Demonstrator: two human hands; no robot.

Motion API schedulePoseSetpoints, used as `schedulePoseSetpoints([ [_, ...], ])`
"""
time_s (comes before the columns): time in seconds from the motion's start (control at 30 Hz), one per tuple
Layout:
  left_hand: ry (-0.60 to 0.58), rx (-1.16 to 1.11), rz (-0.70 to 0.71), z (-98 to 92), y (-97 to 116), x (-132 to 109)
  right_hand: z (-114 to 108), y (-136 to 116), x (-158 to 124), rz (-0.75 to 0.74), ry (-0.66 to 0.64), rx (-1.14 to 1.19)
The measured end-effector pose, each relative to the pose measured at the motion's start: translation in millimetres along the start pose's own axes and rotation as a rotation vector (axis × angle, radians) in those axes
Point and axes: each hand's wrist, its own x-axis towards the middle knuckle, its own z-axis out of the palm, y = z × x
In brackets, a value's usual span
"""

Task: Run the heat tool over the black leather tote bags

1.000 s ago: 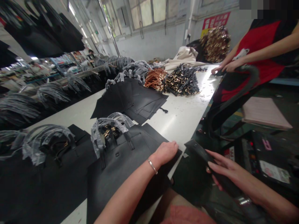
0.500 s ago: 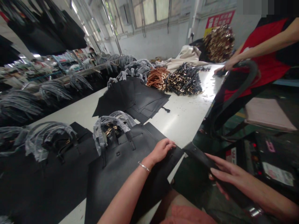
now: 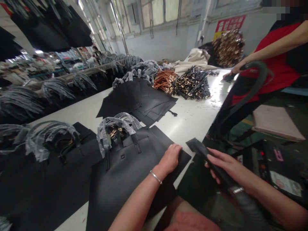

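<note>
Black leather bag panels [image 3: 115, 189] lie overlapped on the table in front of me, the near ones with plastic-wrapped handles [image 3: 117, 123]. My left hand [image 3: 171, 158], a silver bangle at its wrist, bears down on the rightmost panel [image 3: 157, 136], fingers curled together at its right edge. The fingertips are partly hidden. In my right hand [image 3: 222, 163] is a black hose nozzle [image 3: 201, 149] with a flat, slanted tip. Its tip points at the panel's right corner, a short way off, over the table edge. A dark corrugated hose [image 3: 250, 205] trails from it.
Farther along the white table [image 3: 190, 120] lie fanned black panels [image 3: 141, 99], brown straps [image 3: 165, 80] and black straps with gold buckles [image 3: 192, 83]. A co-worker in red and black [image 3: 271, 67] grips another hose. A stool [image 3: 276, 122] and black machine [image 3: 284, 170] stand right.
My right hand has brought the nozzle left and up, over the table edge. My left hand has shifted slightly right, its fingers more curled at the panel's edge.
</note>
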Motion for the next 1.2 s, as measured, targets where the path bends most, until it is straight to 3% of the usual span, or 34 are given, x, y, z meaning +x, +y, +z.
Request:
schedulePoseSetpoints([
  [0.13,0.004,0.054,-0.035,0.5,2.8,-1.9,-12.3,2.3,-17.2,0.110,-0.085,-0.047],
  [0.23,-0.017,0.112,-0.047,-1.0,6.2,-1.5,-8.7,6.3,-20.9,0.191,-0.131,-0.075],
  [0.47,-0.042,0.396,0.008,-6.3,21.0,0.1,-0.1,-0.1,-1.5,-0.039,0.032,-0.006],
  [0.63,-0.010,0.420,0.047,-6.9,17.1,1.9,-13.8,8.8,-13.9,-0.007,0.070,0.031],
  [0.73,-0.092,0.416,0.102,-8.2,15.3,8.3,-16.4,16.2,-22.2,0.015,0.040,0.025],
  [1.0,-0.464,0.611,0.394,-19.1,32.0,38.9,-17.7,17.7,-29.2,0.036,0.048,0.048],
  [1.2,-0.485,0.601,0.433,-7.3,28.0,47.2,-18.6,19.8,-30.5,0.028,0.058,0.065],
])
